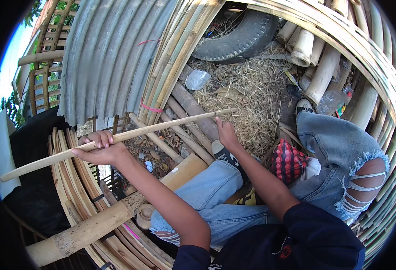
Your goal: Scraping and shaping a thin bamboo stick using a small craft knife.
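A long, pale bamboo strip slants across in front of me, its left end lower and its right end over the straw. My left hand is closed round the strip left of its middle, with the fingers over the top and the thumb beneath. Close to the strip's right end, my right hand pinches it from the near side; part of that grip is hidden. Below the strip, a thick bamboo pole runs from the lower left toward my legs.
Bundled bamboo strips stand at left beside a corrugated metal sheet. An old tyre lies at the back, near dry straw. Cut bamboo poles are piled at right. A red-and-black checked bundle sits between my legs.
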`<state>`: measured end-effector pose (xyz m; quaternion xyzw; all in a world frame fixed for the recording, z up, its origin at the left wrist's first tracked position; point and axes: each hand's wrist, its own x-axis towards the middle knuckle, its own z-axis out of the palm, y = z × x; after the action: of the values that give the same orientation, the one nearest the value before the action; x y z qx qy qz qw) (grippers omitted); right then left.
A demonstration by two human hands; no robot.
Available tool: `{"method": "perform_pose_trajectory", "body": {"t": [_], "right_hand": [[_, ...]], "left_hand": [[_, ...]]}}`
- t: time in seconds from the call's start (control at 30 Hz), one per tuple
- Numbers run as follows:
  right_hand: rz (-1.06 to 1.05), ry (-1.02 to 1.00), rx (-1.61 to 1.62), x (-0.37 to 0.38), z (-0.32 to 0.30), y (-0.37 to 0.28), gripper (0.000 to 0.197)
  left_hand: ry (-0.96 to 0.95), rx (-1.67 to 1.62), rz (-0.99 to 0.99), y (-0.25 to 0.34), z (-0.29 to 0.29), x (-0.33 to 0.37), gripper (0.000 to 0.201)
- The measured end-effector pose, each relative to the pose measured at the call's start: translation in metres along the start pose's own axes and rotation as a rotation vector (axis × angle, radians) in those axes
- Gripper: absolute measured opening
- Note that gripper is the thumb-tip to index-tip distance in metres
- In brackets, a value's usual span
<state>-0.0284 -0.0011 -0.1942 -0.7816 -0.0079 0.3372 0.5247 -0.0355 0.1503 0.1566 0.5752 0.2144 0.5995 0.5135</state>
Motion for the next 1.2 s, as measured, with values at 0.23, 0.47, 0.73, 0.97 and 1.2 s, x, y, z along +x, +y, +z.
{"method": "perform_pose_trajectory", "body": {"t": [0.23,0.47,0.73,0.97,1.2], "right_hand": [[-0.04,-0.146,0.161,-0.034,-0.015,-0.038,0.06],[0.168,0.06,0.062,-0.001,-0.02,-0.01,0.057],[0.227,-0.047,0.03,0.002,-0.024,0.025,0.062],[0.173,-0.086,0.091,0.008,-0.033,0.006,0.063],[0.21,-0.184,0.062,0.007,-0.034,0.017,0.065]], "left_hand": [[-0.023,-0.029,0.029,0.016,0.001,-0.013,0.048],[0.007,-0.009,0.007,0.011,0.031,-0.026,0.048],[-0.128,-0.094,-0.01,0.01,0.04,-0.025,0.048],[-0.149,-0.12,-0.051,0.01,0.039,-0.018,0.048],[-0.169,-0.133,-0.028,0.008,0.033,-0.011,0.049]]}}
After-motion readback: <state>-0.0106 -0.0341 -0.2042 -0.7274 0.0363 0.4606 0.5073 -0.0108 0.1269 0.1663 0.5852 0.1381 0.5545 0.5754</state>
